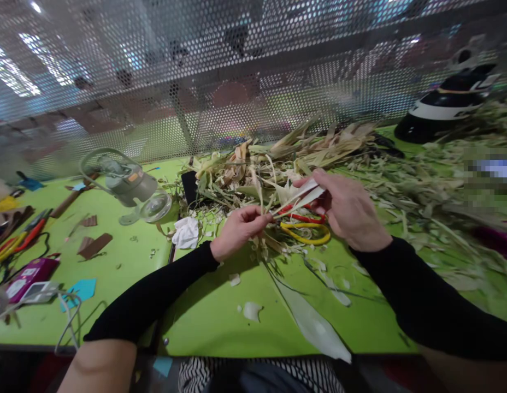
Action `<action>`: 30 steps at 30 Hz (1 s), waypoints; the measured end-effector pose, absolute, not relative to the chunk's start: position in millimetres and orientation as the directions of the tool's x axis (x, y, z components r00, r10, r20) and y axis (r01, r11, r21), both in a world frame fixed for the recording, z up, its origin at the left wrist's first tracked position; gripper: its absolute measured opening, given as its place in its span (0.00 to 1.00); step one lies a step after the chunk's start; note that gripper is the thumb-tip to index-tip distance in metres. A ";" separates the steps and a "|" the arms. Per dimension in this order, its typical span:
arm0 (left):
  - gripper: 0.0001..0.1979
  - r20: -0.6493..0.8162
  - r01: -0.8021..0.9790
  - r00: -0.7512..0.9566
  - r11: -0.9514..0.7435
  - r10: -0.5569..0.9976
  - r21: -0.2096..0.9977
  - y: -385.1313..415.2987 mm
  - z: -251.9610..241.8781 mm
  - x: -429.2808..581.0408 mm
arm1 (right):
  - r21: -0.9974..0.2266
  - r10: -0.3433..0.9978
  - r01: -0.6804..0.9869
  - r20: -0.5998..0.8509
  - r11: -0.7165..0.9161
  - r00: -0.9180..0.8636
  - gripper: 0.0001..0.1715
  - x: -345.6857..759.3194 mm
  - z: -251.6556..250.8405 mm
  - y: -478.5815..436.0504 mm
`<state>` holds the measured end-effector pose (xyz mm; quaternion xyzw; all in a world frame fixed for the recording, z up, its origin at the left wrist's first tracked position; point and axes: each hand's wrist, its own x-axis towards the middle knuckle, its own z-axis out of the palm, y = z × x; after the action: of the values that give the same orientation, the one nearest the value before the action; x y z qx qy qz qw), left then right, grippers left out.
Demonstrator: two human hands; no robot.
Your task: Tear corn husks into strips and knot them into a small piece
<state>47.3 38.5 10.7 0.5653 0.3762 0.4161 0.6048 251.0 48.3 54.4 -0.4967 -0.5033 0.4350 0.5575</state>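
My left hand (238,230) pinches the lower end of a pale corn husk strip (299,195) above the green table (126,273). My right hand (347,210) is closed on the strip's upper end, fingers wrapped round it. Both arms wear black sleeves. Just under my hands lie scissors with red and yellow handles (306,232). A heap of dried corn husks (286,158) spreads behind my hands.
A clear glass jug (128,185) lies on its side at the left. A crumpled white tissue (186,233) sits near my left wrist. Pliers, brown cards and a purple device lie at far left. A long husk piece (314,327) reaches the front edge. A perforated metal screen stands behind.
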 end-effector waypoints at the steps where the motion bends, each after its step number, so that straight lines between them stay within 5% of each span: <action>1: 0.27 0.023 -0.086 0.345 0.007 0.938 0.996 39.2 11.8 46.6 | -0.993 0.987 0.010 0.116 0.116 0.111 0.22 250.9 54.3 48.5; 10: 0.19 0.042 -0.200 0.097 -0.022 0.994 0.980 62.8 19.5 28.3 | -0.999 0.999 -0.044 -0.001 0.001 0.044 0.23 243.6 52.2 48.5; 14: 0.19 0.192 -0.043 -0.081 -0.196 0.978 0.980 62.8 37.1 17.1 | -0.997 0.999 -0.079 -0.025 -0.023 0.032 0.25 239.3 47.5 50.8; 17: 0.15 0.231 0.105 0.116 -0.243 0.966 0.964 50.5 48.0 15.9 | -0.993 0.999 -0.117 -0.016 -0.011 0.044 0.24 231.0 45.4 48.2; 21: 0.26 -0.060 0.348 0.523 -0.149 0.850 0.926 36.6 46.3 30.1 | -0.984 0.999 -0.179 -0.004 0.005 0.048 0.25 214.0 44.4 36.2; 25: 0.21 -0.002 0.177 0.445 -0.086 0.895 0.980 37.7 49.7 33.3 | -0.987 1.000 -0.162 0.005 0.006 0.004 0.27 204.8 41.8 25.4; 28: 0.24 -0.002 0.233 0.495 -0.130 0.869 0.964 37.9 70.6 14.2 | -0.992 0.998 -0.105 0.068 0.068 0.004 0.27 208.6 42.6 26.0; 30: 0.20 0.156 0.221 0.405 -0.262 0.901 0.939 35.3 86.7 -2.3 | -0.991 0.993 -0.050 0.120 0.121 0.013 0.25 213.5 46.6 29.5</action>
<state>-2.3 35.3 86.7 0.7023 0.3993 0.3714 0.4577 213.5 29.5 46.6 -0.4587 -0.5139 0.4789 0.5442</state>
